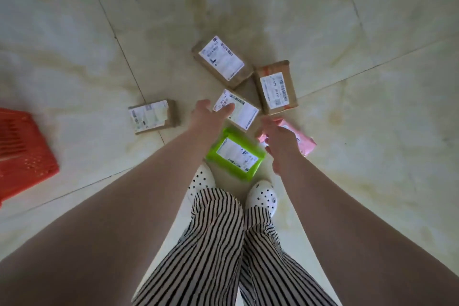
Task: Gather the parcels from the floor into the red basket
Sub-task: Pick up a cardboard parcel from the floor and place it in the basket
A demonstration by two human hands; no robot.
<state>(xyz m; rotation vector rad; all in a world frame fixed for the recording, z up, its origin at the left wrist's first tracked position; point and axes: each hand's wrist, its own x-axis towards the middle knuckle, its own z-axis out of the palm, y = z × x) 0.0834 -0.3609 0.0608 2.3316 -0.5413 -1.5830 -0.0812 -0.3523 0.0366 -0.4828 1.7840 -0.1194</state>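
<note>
Several parcels lie on the tiled floor in front of my feet. Four are brown boxes with white labels: a left one (152,116), a far one (222,62), a right one (275,87) and a middle one (242,113). A green bag (236,154) lies nearest, with a pink bag (301,136) to its right. My left hand (210,113) hovers open over the middle box's left edge. Above the pink bag, my right hand (279,143) is open with fingers spread and hides part of it. The red basket (22,149) stands at the far left, cut off by the frame.
My feet in white perforated clogs (263,197) and striped trousers stand just behind the green bag. Pale marbled tiles with dark grout lines spread all around the parcels.
</note>
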